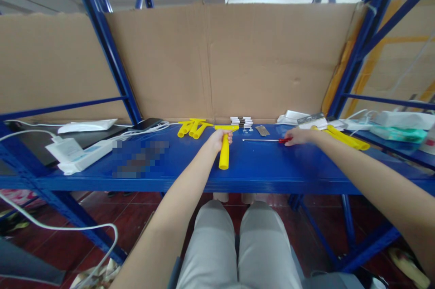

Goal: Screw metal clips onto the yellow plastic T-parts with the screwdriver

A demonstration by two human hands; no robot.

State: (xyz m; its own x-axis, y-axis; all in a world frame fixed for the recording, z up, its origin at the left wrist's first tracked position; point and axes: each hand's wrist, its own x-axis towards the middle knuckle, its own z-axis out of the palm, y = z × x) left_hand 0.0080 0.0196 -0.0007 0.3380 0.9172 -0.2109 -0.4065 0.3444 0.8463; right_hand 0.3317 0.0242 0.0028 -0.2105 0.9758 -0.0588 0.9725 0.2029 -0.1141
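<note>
My left hand is wrapped around a yellow T-shaped handle, its crosspiece at the far end and its round tube pointing toward me. To the right, my right hand has its fingers closed on the red grip of a screwdriver, whose long thin shaft lies along the blue shelf pointing left. Beyond the shaft are a small stack of flat grey-brown metal pieces and some tiny shiny parts. Behind them sit several white pieces with dark bands.
Several more yellow T-shaped handles lie at the left back of the blue shelf. Yellow tubes lie beside my right forearm. A white power strip with cables and a dark phone are at left. Cardboard stands behind.
</note>
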